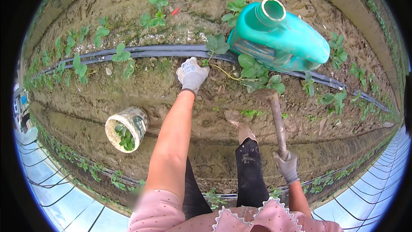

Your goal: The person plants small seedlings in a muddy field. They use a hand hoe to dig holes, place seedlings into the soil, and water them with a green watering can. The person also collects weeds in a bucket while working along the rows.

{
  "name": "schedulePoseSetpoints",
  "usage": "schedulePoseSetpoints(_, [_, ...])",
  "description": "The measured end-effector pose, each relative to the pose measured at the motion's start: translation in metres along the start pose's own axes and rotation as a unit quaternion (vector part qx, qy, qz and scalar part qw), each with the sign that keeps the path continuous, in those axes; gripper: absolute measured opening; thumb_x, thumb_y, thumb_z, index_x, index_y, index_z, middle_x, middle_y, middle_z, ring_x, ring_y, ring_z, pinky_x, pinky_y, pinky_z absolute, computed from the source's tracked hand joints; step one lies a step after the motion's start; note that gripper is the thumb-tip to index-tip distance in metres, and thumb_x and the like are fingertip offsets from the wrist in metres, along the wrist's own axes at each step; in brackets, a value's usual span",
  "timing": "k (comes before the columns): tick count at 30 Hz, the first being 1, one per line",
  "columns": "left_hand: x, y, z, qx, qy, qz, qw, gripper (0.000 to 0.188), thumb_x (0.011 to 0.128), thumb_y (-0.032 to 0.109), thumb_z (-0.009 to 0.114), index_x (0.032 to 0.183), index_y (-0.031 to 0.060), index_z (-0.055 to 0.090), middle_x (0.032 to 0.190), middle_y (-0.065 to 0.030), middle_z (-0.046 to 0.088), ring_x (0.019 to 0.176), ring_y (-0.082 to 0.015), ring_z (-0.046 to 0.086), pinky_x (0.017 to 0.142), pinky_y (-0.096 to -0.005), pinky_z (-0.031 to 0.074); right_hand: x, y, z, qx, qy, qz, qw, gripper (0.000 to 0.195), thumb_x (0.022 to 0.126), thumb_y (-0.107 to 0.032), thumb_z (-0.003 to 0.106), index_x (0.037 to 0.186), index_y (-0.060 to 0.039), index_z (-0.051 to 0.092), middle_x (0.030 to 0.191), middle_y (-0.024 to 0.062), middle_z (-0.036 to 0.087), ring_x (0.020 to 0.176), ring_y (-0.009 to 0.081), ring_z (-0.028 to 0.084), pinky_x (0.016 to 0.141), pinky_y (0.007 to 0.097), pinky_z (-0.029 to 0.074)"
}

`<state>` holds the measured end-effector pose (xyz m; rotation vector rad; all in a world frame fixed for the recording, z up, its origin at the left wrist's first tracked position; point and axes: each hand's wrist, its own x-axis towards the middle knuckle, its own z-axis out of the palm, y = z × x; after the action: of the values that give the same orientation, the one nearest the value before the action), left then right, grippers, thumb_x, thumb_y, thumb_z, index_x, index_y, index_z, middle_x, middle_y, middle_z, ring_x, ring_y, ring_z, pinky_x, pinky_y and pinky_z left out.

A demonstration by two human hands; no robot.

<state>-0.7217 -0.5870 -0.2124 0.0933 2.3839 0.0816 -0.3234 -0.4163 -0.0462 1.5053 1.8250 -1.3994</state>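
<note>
My left hand, in a grey-white work glove, is down at the soil beside the black drip tape. Its fingertips are at the base of a strawberry seedling; whether they grip it is hidden. From there a yellowish runner extends right to a larger strawberry plant. My right hand, also gloved, is closed around the wooden handle of a hoe-like tool. The tool's soil-caked head rests by that larger plant, its edge hard to make out.
A teal plastic jug with its mouth uncapped lies over the drip tape. Left of my arm, a tilted white bucket contains green leaves. More strawberry plants line the bed. My trouser leg stands between my hands.
</note>
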Motion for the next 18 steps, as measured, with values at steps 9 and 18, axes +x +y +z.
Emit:
schedulePoseSetpoints(9, [-0.007, 0.001, -0.005, 0.121, 0.021, 0.099, 0.987, 0.044, 0.079, 0.044, 0.074, 0.112, 0.0138, 0.069, 0.111, -0.008, 0.072, 0.106, -0.0273, 0.068, 0.088, -0.0415, 0.054, -0.002, 0.03, -0.023, -0.033, 0.03, 0.016, 0.999, 0.018, 0.084, -0.013, 0.077, 0.079, 0.0002, 0.065, 0.064, -0.0039, 0.057, 0.058, 0.0037, 0.045, 0.051, 0.0279, 0.04])
schedulePoseSetpoints(18, [-0.016, 0.004, -0.024, 0.121, 0.05, 0.153, 0.98, 0.02, 0.081, 0.016, 0.064, 0.095, 0.0109, 0.077, 0.096, -0.0133, 0.075, 0.09, -0.0292, 0.073, 0.074, -0.042, 0.057, 0.0, 0.047, -0.019, -0.067, 0.039, -0.05, 0.996, 0.02, 0.086, -0.011, 0.073, 0.075, -0.0004, 0.06, 0.065, -0.0039, 0.051, 0.062, 0.006, 0.042, 0.053, 0.0268, 0.037])
